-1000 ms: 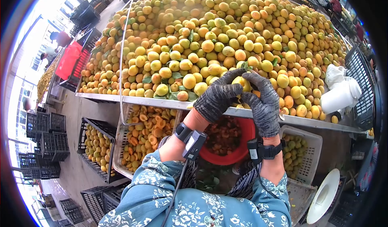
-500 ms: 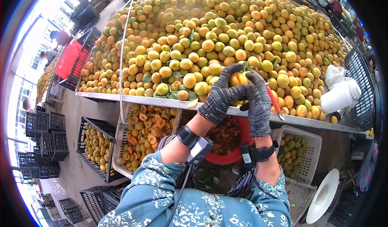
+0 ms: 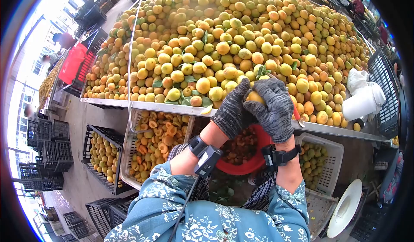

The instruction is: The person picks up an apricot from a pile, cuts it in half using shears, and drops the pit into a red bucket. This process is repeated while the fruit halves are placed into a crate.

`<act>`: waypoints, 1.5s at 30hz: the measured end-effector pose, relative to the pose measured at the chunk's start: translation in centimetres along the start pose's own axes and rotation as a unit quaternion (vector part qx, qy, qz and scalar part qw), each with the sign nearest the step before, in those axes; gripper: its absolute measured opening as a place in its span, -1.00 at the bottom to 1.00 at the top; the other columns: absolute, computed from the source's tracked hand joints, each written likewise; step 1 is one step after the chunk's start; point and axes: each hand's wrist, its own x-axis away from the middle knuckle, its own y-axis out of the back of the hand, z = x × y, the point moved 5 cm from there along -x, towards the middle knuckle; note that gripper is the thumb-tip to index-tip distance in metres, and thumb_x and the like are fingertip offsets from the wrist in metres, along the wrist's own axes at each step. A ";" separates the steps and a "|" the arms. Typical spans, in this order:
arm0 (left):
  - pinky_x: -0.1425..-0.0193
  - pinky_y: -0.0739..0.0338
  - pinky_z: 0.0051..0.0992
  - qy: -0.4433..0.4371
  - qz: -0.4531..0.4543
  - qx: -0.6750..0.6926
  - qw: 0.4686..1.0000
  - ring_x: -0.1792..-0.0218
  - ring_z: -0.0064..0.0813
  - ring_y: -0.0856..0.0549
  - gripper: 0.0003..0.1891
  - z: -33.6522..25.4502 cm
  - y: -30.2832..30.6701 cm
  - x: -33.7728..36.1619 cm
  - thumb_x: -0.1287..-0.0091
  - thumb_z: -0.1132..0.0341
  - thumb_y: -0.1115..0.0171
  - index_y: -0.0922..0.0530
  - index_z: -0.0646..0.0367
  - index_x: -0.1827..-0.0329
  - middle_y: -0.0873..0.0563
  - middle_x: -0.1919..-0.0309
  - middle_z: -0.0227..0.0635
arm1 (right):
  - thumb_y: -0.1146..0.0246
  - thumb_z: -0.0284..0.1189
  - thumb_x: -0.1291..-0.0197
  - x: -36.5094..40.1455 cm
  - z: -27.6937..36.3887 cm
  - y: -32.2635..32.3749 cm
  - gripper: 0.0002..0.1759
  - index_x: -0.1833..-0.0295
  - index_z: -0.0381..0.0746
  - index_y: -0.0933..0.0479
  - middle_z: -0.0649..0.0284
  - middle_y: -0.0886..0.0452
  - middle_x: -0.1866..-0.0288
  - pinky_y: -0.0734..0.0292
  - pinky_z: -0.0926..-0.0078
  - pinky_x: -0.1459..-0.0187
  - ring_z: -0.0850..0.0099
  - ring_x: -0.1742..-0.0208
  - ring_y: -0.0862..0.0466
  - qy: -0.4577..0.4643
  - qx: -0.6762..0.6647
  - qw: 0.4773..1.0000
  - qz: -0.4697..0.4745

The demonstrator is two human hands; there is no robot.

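In front of the fruit table's edge, both my hands, in grey knitted gloves, are closed around one yellow-orange apricot (image 3: 256,97). My left hand (image 3: 233,109) wraps its left side, with the fingers pointing up. My right hand (image 3: 274,108) covers its right side, thumb across the front. Along the outer side of the right hand lies a slim red-handled tool (image 3: 296,113) with metal at its ends, mostly hidden behind the glove. A heap of whole apricots (image 3: 207,61) rises right behind my hands.
A metal table edge (image 3: 172,108) runs below the heap. Beneath it stand a crate of halved apricots (image 3: 125,166), a red basin (image 3: 241,169) with dark pieces inside, and a crate of greener fruit (image 3: 335,173). A white container (image 3: 364,103) lies at the right.
My right hand has turned inward, with its back now towards me and its fingers over the apricot. The apricot sits lower and is more covered; the red handle is more hidden.
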 end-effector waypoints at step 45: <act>0.45 -0.50 -0.29 -0.465 -0.103 -0.801 0.362 0.48 -0.16 -0.65 -0.81 -1.8 -3.5 1.0 -0.32 0.30 -0.13 -0.60 0.20 0.14 -0.66 0.41 -0.13 | -0.04 -0.40 -0.40 4.4 -4.9 -8.3 -0.74 -0.06 -0.32 -0.49 0.17 -0.59 0.00 -0.51 0.47 -0.06 0.37 0.03 -0.59 -0.324 -0.477 0.801 -0.160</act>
